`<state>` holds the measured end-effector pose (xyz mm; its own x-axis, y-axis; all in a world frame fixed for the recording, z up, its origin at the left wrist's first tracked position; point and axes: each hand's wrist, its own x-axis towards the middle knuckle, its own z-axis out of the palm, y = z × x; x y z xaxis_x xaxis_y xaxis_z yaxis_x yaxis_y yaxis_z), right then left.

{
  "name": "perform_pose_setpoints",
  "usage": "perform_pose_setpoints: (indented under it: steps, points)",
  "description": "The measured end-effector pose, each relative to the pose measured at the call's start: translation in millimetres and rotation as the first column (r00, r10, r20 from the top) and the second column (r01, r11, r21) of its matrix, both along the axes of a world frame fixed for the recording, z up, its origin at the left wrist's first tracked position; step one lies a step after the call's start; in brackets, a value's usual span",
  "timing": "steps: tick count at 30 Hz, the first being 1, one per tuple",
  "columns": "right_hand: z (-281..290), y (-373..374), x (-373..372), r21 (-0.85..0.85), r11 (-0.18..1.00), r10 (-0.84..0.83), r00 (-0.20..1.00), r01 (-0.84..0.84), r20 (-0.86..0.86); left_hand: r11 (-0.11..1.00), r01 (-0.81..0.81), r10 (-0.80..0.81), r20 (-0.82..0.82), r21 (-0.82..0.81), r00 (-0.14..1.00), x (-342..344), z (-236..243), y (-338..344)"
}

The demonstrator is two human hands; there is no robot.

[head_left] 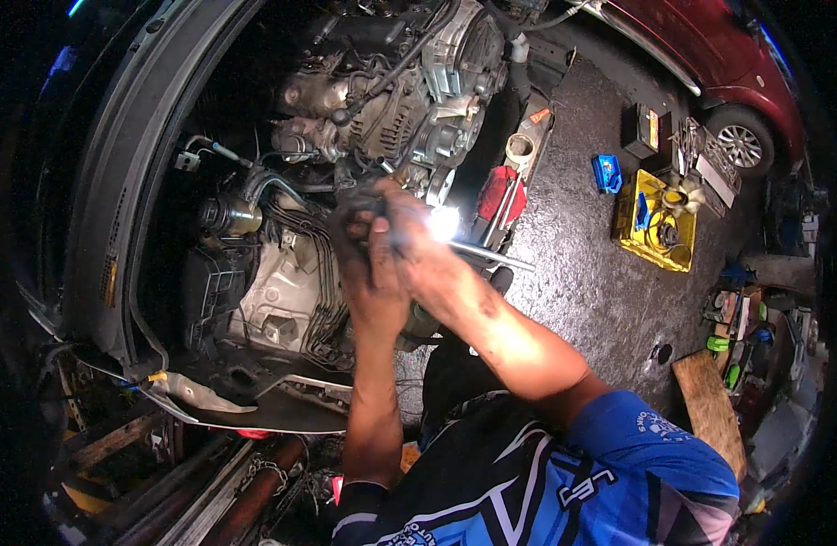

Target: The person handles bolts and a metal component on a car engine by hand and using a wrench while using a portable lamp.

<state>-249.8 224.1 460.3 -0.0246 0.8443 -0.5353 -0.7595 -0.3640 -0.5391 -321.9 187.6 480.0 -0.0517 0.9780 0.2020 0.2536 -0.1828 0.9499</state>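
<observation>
My two hands are together over the engine bay, beside the engine (382, 123). My left hand (368, 259) is closed, its fingers dark with grime and pressed against the other hand. My right hand (407, 218) is closed too, with its fingertips curled toward the engine. What lies inside the fingers is hidden. A short metal end (385, 166) shows just beyond them. A bright light (443, 223) glares beside my right hand and washes out detail there. From near that glare a shiny metal bar (496, 256) runs out to the right; whether a hand touches it, I cannot tell.
On the car's front crossmember lie a red cloth (502, 193) with tools and a round pale container (520, 148). A yellow crate (655, 223) of parts, a blue tray (607, 173) and a black battery (644, 130) stand on the wet floor. A red car (700, 41) is parked beyond.
</observation>
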Motion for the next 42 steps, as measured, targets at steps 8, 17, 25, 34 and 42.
perform_pose_setpoints:
  steps: [8,17,25,34,42]
  points:
    - [-79,-7,8,0.429,0.897,-0.133,0.856,-0.11,0.499,0.999,0.016,-0.016,-0.004,-0.041,1.0,8,6,-1]
    - [-37,-21,25,0.452,0.759,-0.284,0.386,-0.469,0.878,0.995,0.014,-0.011,0.038,-0.099,0.999,9,14,-5]
    - [-110,5,3,0.521,0.783,-0.369,0.422,-0.34,0.828,0.999,0.016,-0.017,-0.029,-0.036,0.999,20,19,-5]
    - [-42,-15,18,0.531,0.726,-0.406,0.352,-0.437,0.843,0.994,-0.006,0.013,0.067,-0.108,0.998,11,8,-4]
    - [-47,-11,-10,0.59,0.776,-0.449,0.464,-0.221,0.764,0.999,0.045,-0.045,-0.046,0.0,0.998,-6,-7,0]
